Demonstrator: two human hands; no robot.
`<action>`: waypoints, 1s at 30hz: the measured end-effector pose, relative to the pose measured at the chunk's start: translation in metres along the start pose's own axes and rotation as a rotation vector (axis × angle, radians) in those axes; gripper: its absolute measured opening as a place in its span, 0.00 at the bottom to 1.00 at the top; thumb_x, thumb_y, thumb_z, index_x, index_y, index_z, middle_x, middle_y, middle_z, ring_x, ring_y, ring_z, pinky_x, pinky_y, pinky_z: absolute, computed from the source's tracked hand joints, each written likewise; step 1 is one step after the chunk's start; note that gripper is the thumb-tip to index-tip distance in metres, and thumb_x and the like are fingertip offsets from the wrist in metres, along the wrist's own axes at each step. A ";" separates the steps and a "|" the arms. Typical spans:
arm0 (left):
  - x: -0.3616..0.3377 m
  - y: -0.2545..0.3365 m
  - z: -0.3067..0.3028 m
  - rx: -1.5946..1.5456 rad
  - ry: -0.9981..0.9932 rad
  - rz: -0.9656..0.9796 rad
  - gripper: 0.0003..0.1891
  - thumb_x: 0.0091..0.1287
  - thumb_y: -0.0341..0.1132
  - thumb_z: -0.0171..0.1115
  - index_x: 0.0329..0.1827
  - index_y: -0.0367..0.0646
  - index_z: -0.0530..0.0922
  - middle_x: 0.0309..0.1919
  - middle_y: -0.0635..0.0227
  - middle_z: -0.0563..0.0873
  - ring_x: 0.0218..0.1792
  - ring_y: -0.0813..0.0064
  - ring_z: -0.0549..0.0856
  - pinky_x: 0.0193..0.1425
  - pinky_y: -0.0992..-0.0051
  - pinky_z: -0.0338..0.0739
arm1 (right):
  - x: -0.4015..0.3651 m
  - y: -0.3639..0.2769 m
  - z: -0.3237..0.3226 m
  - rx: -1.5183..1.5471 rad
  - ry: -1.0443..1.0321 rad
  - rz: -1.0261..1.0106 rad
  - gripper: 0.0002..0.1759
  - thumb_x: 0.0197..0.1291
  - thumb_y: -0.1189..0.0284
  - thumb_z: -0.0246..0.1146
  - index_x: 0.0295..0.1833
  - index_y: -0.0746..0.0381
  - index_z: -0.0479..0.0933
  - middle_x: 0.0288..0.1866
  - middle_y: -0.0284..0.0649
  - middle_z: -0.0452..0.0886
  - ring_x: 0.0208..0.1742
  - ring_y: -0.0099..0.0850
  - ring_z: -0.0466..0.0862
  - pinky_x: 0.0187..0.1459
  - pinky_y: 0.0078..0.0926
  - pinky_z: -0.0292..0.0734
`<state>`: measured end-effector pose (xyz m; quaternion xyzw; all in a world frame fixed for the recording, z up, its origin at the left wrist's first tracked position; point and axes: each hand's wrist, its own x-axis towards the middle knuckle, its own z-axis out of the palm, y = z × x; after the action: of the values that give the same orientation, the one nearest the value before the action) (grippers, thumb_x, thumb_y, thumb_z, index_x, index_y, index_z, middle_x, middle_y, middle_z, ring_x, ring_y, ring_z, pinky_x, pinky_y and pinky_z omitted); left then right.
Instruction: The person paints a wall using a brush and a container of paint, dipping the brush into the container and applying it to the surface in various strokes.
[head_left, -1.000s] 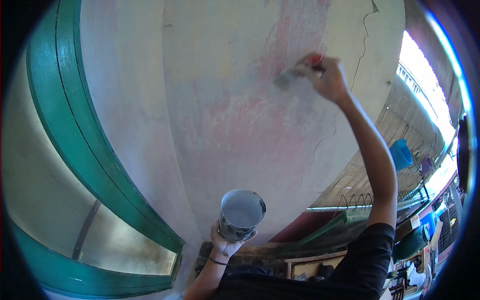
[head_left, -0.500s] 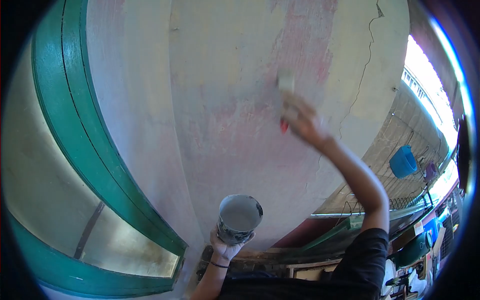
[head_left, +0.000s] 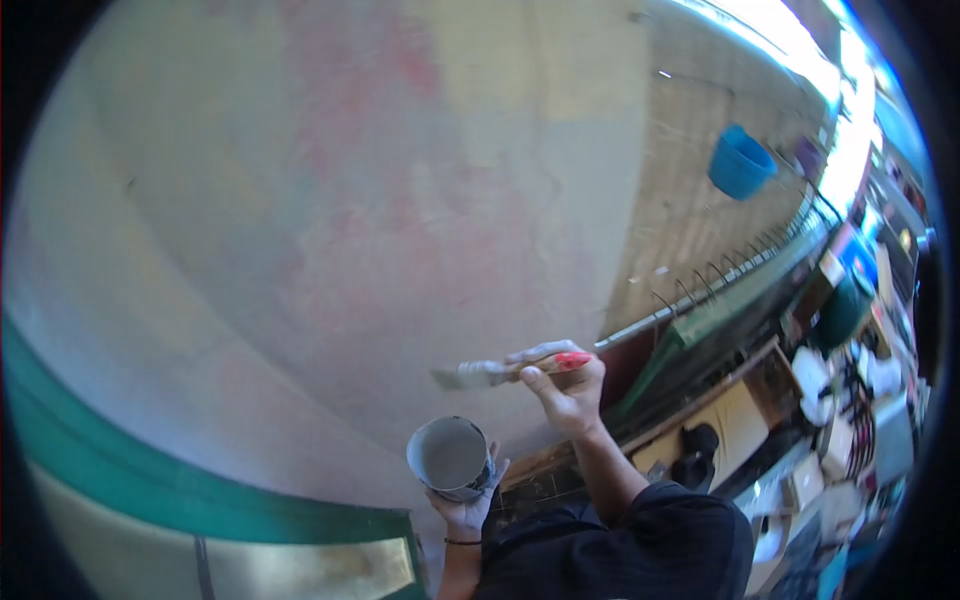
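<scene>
Wall (head_left: 400,200): pale, patched in pink, yellow and grey; its upper stretch no longer has the brush over it
Green frame (head_left: 150,420): lower left
Blue bucket (head_left: 741,163): upper right, past the wall's edge
Container (head_left: 462,493): dark-mottled outside, grey within, mouth facing up
Left hand (head_left: 463,514): cupped round the container's base
Right hand (head_left: 572,400): lowered since half a second ago, closed on the brush handle
Brush (head_left: 482,374): red-ended, bristles leftward, apart from the container, just above its mouth in view; judged a pause in wall strokes

the right hand (head_left: 573,397) has brought the paintbrush (head_left: 488,373) from higher before the wall (head_left: 400,260) down near the pot (head_left: 447,431).
</scene>
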<state>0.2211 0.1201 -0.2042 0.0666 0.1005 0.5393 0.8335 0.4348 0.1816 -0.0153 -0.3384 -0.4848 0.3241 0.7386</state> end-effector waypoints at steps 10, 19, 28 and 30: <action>0.023 -0.011 0.002 -0.033 -0.063 -0.118 0.59 0.55 0.74 0.72 0.86 0.57 0.59 0.84 0.55 0.63 0.85 0.39 0.52 0.86 0.31 0.46 | -0.027 -0.014 -0.027 -0.019 0.059 0.118 0.07 0.69 0.82 0.70 0.50 0.72 0.82 0.46 0.48 0.90 0.47 0.34 0.92 0.49 0.32 0.90; 0.049 -0.030 0.021 -0.326 0.056 -0.338 0.42 0.66 0.69 0.61 0.80 0.57 0.71 0.80 0.58 0.72 0.81 0.39 0.64 0.81 0.34 0.58 | -0.043 -0.033 -0.049 -0.280 0.081 0.217 0.06 0.65 0.82 0.73 0.46 0.71 0.84 0.39 0.40 0.89 0.40 0.24 0.88 0.46 0.24 0.83; 0.045 -0.030 0.003 -0.149 -0.004 -0.232 0.35 0.77 0.60 0.50 0.81 0.50 0.69 0.79 0.59 0.73 0.80 0.56 0.70 0.82 0.45 0.65 | -0.037 -0.041 -0.031 -0.544 -0.006 0.145 0.08 0.58 0.80 0.77 0.41 0.69 0.85 0.31 0.40 0.88 0.33 0.22 0.87 0.36 0.21 0.82; 0.044 -0.030 0.002 -0.095 -0.022 -0.196 0.39 0.75 0.59 0.57 0.84 0.52 0.64 0.80 0.61 0.71 0.80 0.57 0.70 0.83 0.47 0.65 | -0.036 -0.036 -0.026 -0.646 -0.078 0.095 0.08 0.57 0.78 0.77 0.40 0.68 0.86 0.30 0.40 0.88 0.30 0.24 0.87 0.34 0.21 0.81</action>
<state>0.2655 0.1484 -0.2132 0.0229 0.0718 0.4586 0.8855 0.4532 0.1276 -0.0111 -0.5645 -0.5743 0.2005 0.5580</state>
